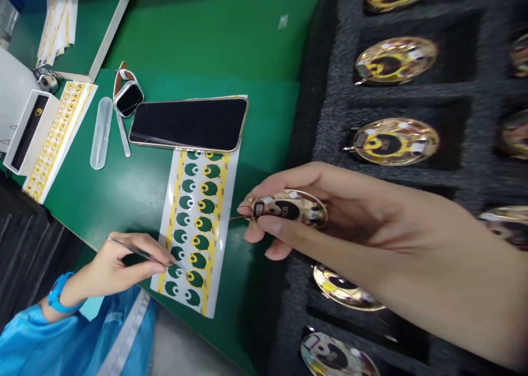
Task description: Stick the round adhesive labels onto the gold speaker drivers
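Observation:
My left hand (132, 263), at lower left with a blue band on the wrist, pinches slim metal tweezers (138, 250). The tweezer tips are over the lower part of a sticker sheet (223, 230) with yellow strips and rows of green rounded shapes; whether they touch it I cannot tell. Nearer the camera, my right hand (325, 216) reaches in from the right. Thumb and fingers close around a gold-rimmed oval electronic piece (289, 210) with a dark oval centre. A thin red wire sticks out of its left end.
Black foam tray (317, 106) compartments on the right hold several similar gold oval pieces (396, 60). A phone (190, 124) lies over the sheet's top. Beside it are a smartwatch (128, 98) and a clear plastic case (101, 134). More sticker strips (61, 134) and a white box (31, 131) stand left.

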Demonstrator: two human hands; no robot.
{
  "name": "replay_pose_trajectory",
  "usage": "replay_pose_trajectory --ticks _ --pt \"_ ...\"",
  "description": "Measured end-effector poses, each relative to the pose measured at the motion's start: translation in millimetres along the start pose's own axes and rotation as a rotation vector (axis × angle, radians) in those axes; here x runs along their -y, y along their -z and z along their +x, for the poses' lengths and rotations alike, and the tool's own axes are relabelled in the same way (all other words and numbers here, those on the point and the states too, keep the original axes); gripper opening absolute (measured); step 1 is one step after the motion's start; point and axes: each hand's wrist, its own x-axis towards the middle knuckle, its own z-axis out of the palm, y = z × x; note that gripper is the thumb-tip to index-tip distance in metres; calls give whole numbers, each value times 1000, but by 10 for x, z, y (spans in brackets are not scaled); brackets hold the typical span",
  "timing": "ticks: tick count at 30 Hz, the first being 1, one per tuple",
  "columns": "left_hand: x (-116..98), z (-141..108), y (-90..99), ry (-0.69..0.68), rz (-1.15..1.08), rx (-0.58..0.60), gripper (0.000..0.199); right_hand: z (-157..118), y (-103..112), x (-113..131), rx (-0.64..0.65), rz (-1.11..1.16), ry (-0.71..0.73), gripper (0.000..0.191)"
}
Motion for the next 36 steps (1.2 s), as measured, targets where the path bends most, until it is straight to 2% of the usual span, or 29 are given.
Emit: replay_pose_trajectory --ticks 11,21,24,30,32,34,36 --pt "-22 17 -35 63 74 21 9 13 -28 -22 11 26 18 17" --pt "-35 26 -51 124 36 9 13 -6 -30 39 19 36 -57 6" --pt "-48 14 -1 127 -26 72 11 -7 -22 34 19 33 -70 6" --pt "-83 76 142 166 -143 360 9 27 -36 88 54 44 -105 4" --pt "-90 103 180 168 -163 436 9 29 -57 112 31 65 -129 4" --pt "-109 134 218 185 -191 438 8 33 -77 111 -7 120 -133 5" --pt "-155 190 256 213 -254 345 8 46 -80 89 -8 194 -100 8"
